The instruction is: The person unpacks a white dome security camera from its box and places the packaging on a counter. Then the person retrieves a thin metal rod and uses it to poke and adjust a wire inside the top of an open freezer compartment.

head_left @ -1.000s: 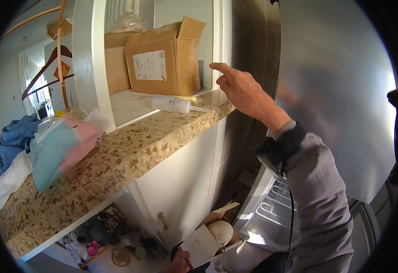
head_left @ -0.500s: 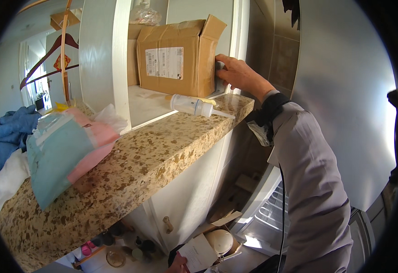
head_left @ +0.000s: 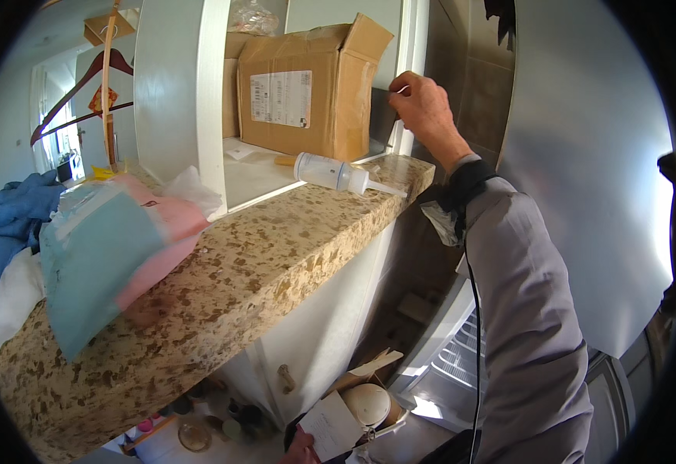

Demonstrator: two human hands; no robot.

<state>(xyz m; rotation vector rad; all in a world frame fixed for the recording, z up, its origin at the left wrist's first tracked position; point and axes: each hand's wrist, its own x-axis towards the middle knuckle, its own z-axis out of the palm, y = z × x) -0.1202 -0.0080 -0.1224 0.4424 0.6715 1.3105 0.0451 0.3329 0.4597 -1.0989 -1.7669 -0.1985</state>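
Note:
My right hand (head_left: 424, 112) is raised at the right side of the cupboard opening, its fingers curled in a pinch at the edge of a dark flat panel (head_left: 381, 117). The panel stands upright beside an open-flapped cardboard box (head_left: 295, 104) with a white label; part of it is hidden behind the box. Just below, a clear squeeze bottle (head_left: 325, 172) with a white nozzle lies on its side on the stone counter (head_left: 260, 247). Low at the bottom edge, partly cut off, my left hand (head_left: 301, 448) grips the edge of a white sheet (head_left: 328, 428).
A teal and pink plastic pouch (head_left: 98, 259) and a blue cloth (head_left: 17, 220) lie at the counter's left. On the floor stands an open carton with a round white item (head_left: 366, 405). A large silver panel (head_left: 585, 170) rises at the right; a black cable hangs by my right sleeve.
My right hand has drawn back to the right and slightly up from the box's side. More of the dark panel shows beside the box. The view has shifted slightly.

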